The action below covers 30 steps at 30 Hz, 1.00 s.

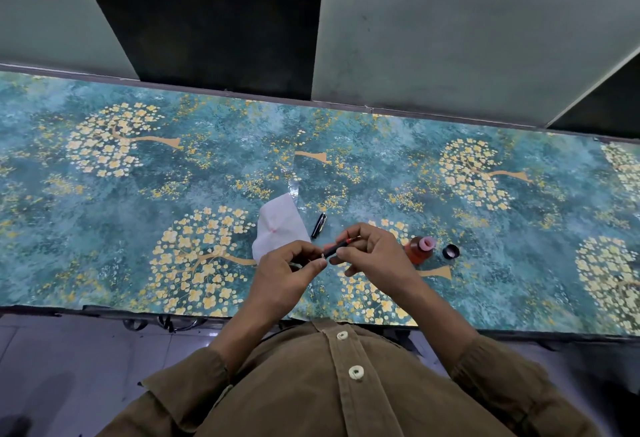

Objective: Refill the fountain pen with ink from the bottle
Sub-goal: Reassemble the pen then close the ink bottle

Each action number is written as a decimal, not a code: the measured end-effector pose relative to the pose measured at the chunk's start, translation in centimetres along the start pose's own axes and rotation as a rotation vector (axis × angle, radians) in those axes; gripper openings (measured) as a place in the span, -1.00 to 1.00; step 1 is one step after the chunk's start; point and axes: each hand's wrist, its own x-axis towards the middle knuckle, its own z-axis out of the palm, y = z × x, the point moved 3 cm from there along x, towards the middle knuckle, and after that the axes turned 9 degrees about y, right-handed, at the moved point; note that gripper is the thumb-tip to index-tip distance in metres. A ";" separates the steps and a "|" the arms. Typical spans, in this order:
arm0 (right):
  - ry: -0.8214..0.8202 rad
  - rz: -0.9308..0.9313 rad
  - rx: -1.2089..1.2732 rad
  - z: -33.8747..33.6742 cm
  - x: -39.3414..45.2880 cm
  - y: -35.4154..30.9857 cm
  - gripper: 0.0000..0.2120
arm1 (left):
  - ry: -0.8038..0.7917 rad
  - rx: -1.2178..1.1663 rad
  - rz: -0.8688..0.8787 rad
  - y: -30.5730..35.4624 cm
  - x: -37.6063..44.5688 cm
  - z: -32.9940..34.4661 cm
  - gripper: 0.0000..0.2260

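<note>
Both hands meet over the near middle of the counter point(104, 215), which carries a teal covering printed with yellow flowering trees.

Left hand point(289, 268): fingers curled, thumb and forefinger pinched on the near end of the pen point(335, 249). A small metal ring shows right at that pinch; whether it belongs to the pen or to a separate piece is hard to make out.

Right hand point(372, 251): fingers wrapped around the far part of the pen, gripping it. The pen is a thin dark barrel, tilted up and away to the right, held clear of the counter. A reddish tip shows past the right forefinger. Most of the barrel is hidden by the fingers.

Bottle point(420, 250): just right of the right hand, standing on the counter, open, with reddish-orange ink inside and a pale pink mouth. Its left edge is partly covered by the hand.

Bottle cap point(451, 251): black, lying just right of the bottle, apart from it.

Pen cap point(319, 225): black with a clip, flat on the counter just beyond the hands.

Tissue point(280, 227): white, crumpled, faint pink mark near its middle, left of the pen cap; its near corner is hidden behind the left hand.

Olive shirt sleeves point(187, 377) are rolled up the forearms.
</note>
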 end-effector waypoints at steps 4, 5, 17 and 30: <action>0.014 -0.011 -0.095 -0.9 -0.2 0.3 -0.93 | -0.036 0.009 0.015 0.1 0.1 0.5 -0.92; 0.023 -0.022 -0.126 -1.1 -0.3 0.4 -0.93 | -0.038 0.014 0.016 0.1 0.2 0.6 -0.92; 0.024 -0.145 -0.332 -2.8 -1.8 -0.7 -0.80 | -0.092 0.047 0.065 0.9 -0.3 1.5 -0.92; 0.044 -0.264 -0.595 -3.5 -2.3 -0.6 -0.61 | -0.131 0.032 0.110 1.1 -1.3 1.9 -0.91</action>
